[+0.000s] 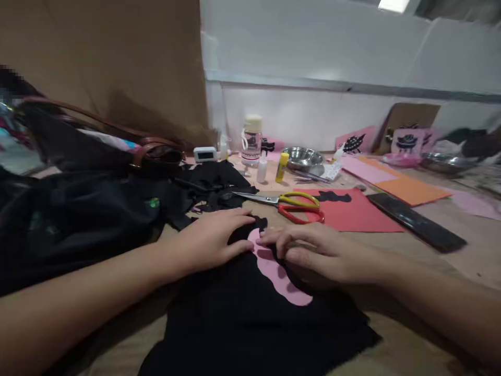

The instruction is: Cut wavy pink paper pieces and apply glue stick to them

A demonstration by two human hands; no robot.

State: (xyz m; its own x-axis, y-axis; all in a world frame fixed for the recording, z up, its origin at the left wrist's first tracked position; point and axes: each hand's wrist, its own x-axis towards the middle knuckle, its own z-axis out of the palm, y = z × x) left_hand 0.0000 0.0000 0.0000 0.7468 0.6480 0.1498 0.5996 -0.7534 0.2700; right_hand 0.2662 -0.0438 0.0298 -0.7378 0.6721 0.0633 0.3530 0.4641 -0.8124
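A wavy-edged pink cut-out point(282, 279) lies on a piece of black fabric point(235, 324) in front of me. My left hand point(211, 237) rests flat on the fabric, fingers stretched, its thumb tip touching the pink piece's left edge near the upper end. From the other side, my right hand point(321, 253) bends over the cut-out's upper right edge. Its fingertips touch the piece and the cloth, with the thumb apart from them. Just beyond the hands lie scissors point(274, 199) with yellow and red handles, blades pointing left.
Black scraps point(219, 180) and a dark bag point(97, 151) sit at left. Behind the scissors stand a glue stick point(282, 168), a white bottle point(262, 169) and a metal bowl point(303, 156). Red sheet point(368, 214) and a black phone-like slab point(415, 219) lie at right.
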